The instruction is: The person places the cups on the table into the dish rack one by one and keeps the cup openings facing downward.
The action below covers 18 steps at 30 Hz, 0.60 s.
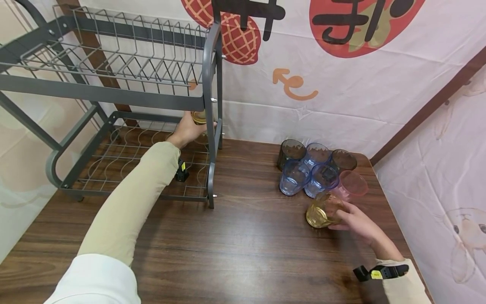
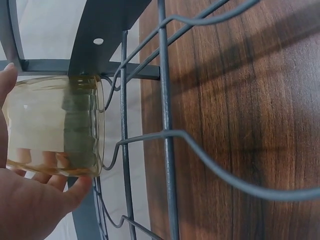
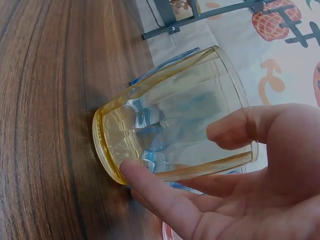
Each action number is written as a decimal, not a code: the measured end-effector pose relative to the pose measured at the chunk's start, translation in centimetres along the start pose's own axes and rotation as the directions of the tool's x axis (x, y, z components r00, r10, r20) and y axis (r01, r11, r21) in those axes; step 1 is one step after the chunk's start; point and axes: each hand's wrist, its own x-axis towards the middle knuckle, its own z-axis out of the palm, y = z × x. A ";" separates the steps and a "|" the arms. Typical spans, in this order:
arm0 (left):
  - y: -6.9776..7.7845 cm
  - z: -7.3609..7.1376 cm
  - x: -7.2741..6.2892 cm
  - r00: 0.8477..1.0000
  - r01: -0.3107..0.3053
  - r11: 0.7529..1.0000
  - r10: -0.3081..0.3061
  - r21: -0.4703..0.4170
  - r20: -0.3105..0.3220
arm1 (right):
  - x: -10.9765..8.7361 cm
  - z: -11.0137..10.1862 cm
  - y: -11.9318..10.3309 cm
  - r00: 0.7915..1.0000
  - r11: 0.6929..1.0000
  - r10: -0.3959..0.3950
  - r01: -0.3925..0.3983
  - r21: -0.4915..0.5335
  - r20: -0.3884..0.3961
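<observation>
My left hand (image 1: 190, 128) reaches into the rack's lower tier and grips a clear yellow cup (image 2: 50, 125). In the left wrist view, the cup's far end lies close to the shelf wires; whether it touches them I cannot tell. At the right of the table, my right hand (image 1: 353, 221) holds a second clear yellow cup (image 3: 175, 120), thumb near the rim and fingers along the other side. Its thick base faces the tabletop; contact is unclear. Just behind it stand a pink cup (image 1: 354, 183), blue cups (image 1: 294, 179) and dark grey cups (image 1: 291, 153), grouped together.
A grey two-tier metal dish rack (image 1: 144, 99) stands at the left, its upper wire tier above my left forearm. Brown wood-grain tabletop (image 1: 243, 236) lies between rack and cups. A printed white cloth (image 1: 262, 114) hangs behind, with another at the right edge.
</observation>
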 end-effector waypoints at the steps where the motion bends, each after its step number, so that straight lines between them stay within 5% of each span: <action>1: 0.0 0.0 0.0 1.000 0.001 1.000 -0.001 0.001 0.000 | 0.0 0.0 0.0 1.000 1.000 0.006 -0.006 0.005 0.004; 18: 0.1 -0.4 -0.1 1.000 -0.001 1.000 0.001 0.015 0.014 | 0.2 -0.2 0.2 1.000 1.000 -0.009 0.009 0.009 0.019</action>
